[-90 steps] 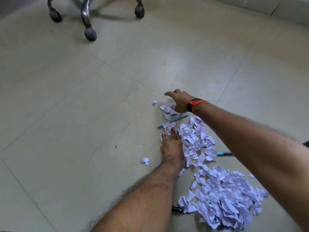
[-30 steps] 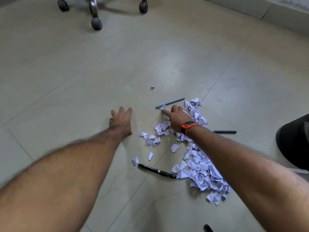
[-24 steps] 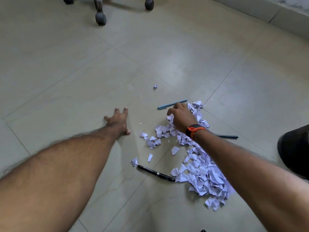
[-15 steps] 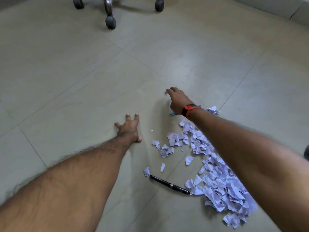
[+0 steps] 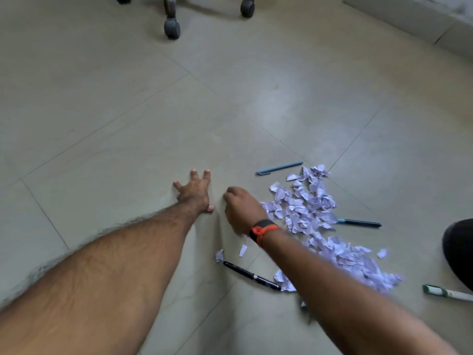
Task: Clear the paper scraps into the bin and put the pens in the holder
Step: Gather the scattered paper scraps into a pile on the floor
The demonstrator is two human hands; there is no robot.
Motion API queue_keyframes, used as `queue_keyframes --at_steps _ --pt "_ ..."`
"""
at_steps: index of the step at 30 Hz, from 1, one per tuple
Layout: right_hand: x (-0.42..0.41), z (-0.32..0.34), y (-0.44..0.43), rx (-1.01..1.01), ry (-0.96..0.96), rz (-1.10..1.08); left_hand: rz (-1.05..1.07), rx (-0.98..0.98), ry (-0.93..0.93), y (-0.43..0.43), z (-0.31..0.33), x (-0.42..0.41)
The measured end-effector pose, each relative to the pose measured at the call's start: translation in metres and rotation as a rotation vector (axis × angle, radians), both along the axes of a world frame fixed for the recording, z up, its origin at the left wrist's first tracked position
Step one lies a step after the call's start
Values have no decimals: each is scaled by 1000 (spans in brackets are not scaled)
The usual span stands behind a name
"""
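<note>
Torn white paper scraps [image 5: 308, 206] lie in a long pile on the tiled floor, running down to the right. My left hand [image 5: 194, 192] is pressed flat on the floor with its fingers spread, left of the pile. My right hand [image 5: 240, 208], with an orange band at the wrist, hovers at the pile's left edge with curled fingers; its underside is hidden. A light blue pen [image 5: 279, 168] lies beyond the pile, a dark teal pen [image 5: 359, 223] to its right, a black pen [image 5: 252, 275] in front, and a green-and-white pen [image 5: 445, 293] at the far right.
Two loose scraps [image 5: 243, 250] lie near the black pen's tip. A chair base with casters [image 5: 172, 28] stands at the top. A dark rounded object [image 5: 458, 254] sits at the right edge. A low wall ledge [image 5: 409, 19] runs along the top right.
My right hand has pulled back from the far lone scrap to the pile's left edge, and that scrap is no longer seen on the floor. My left hand stays planted.
</note>
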State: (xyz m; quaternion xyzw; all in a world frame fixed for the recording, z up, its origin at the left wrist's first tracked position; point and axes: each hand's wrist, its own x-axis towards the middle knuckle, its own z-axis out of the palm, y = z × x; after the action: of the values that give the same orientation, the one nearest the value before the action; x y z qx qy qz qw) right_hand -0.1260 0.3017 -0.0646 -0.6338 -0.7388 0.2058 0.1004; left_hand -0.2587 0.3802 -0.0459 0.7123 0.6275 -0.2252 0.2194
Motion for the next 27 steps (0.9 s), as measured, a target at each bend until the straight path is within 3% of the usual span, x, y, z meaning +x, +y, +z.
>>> queue_keyframes --at_steps 6,10,13,18,24,27 --pt "45 21 -51 29 -77 26 -12 46 -21 -7 5 -2" --pt "114 42 -41 110 -5 -426 73 158 -125 -23 -2 -3" --pt "169 39 -16 -53 -91 -605 95 330 -199 -47 -10 -4" --pt "196 40 11 -368 -66 -581 143 320 -225 -68 -9 9" --pt "143 45 -20 -304 -8 -401 263 299 -260 -91 14 13" --pt "137 46 -34 -188 26 -464 418 178 -205 -108 19 4"
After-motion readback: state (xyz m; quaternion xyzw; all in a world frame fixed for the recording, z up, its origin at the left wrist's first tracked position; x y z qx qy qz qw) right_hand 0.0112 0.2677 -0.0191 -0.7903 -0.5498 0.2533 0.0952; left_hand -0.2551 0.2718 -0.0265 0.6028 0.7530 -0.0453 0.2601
